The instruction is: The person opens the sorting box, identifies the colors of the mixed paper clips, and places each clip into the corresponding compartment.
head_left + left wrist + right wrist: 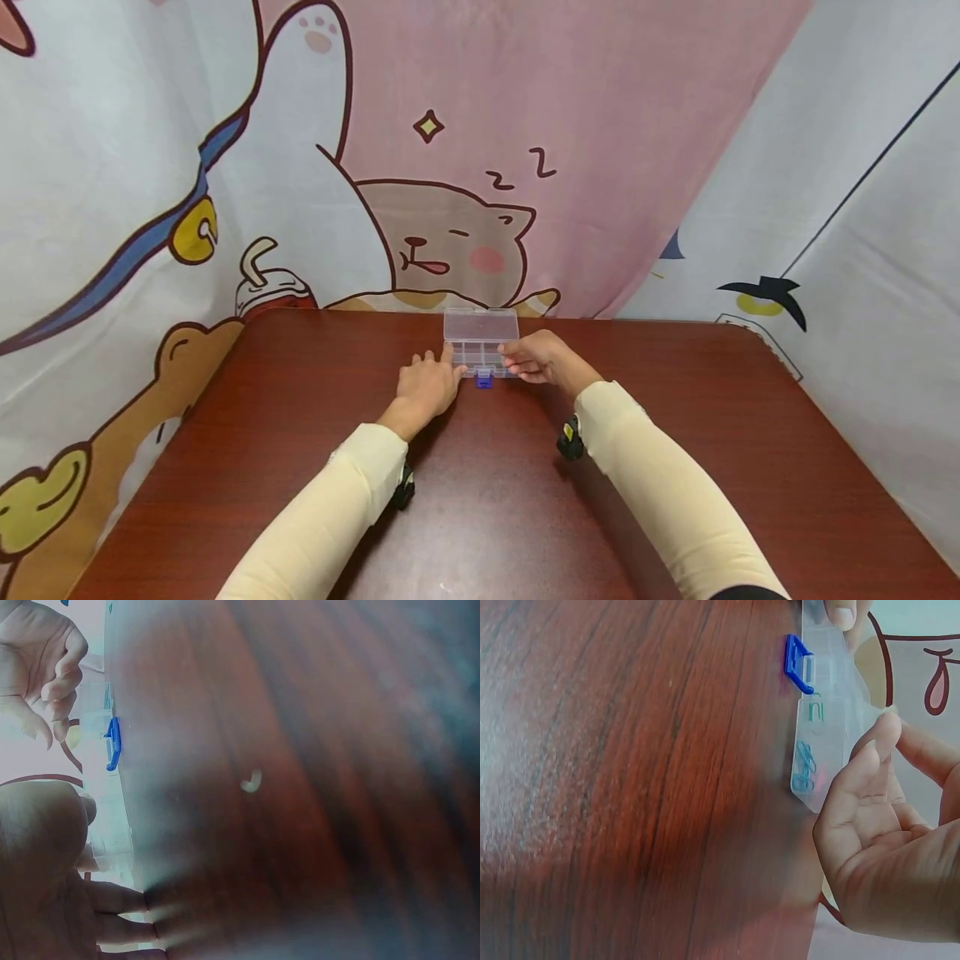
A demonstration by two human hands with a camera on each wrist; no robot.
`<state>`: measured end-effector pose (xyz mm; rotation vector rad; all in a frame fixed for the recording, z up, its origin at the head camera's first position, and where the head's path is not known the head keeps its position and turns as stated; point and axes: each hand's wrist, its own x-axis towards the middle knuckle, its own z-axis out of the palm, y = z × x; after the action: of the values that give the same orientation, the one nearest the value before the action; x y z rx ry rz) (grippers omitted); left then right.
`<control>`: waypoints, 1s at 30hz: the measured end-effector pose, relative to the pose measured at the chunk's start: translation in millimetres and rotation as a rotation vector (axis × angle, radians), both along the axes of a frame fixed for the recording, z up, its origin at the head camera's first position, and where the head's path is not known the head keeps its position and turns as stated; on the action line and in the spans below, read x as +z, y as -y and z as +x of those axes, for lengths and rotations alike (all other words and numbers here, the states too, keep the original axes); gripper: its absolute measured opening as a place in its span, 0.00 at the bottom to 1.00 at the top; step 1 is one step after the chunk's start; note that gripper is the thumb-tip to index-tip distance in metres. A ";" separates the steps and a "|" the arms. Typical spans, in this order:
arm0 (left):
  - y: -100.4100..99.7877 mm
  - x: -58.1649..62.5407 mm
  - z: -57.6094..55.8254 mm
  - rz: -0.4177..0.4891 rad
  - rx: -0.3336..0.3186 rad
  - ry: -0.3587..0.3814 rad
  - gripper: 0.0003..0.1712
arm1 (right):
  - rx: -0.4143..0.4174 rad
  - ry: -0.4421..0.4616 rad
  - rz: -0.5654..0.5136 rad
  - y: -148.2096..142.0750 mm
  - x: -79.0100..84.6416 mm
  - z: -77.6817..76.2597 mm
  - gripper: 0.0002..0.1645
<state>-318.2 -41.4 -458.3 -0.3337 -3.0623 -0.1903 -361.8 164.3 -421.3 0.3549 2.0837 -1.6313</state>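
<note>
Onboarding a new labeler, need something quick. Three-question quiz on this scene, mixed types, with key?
1. Multiple choice: what colour is the latch on the front of the clear box? (a) red (b) blue (c) yellow
2. True or false: the clear box is shut.
3. Fill in: in the head view, the person's ____ is at the left end of the clear box.

Key: 1. b. 2. False; its lid stands raised at the back. 3. left hand.
</note>
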 end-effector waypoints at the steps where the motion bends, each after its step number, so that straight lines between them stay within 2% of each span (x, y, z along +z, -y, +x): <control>1: 0.1 0.0 -0.2 -0.001 0.000 -0.004 0.33 | 0.005 0.000 -0.003 -0.6 0.5 0.3 0.19; 5: 0.2 0.5 -0.8 -0.007 -0.002 0.004 0.34 | 0.010 0.006 -0.012 -2.7 2.3 1.8 0.22; 16: 1.4 1.4 -0.6 0.013 0.002 0.010 0.33 | 0.011 0.004 0.001 -12.6 3.8 2.3 0.20; 24: 2.7 1.8 0.5 0.019 0.012 0.032 0.34 | -0.006 -0.006 0.044 -38.3 8.2 3.4 0.24; 30: 2.5 1.9 0.0 0.019 0.004 0.025 0.34 | -0.016 -0.005 0.076 -64.6 6.6 10.2 0.27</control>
<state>-318.2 -43.9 -456.4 -0.3260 -3.0832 -0.2246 -351.6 228.9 -414.7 0.3941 2.1560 -1.5671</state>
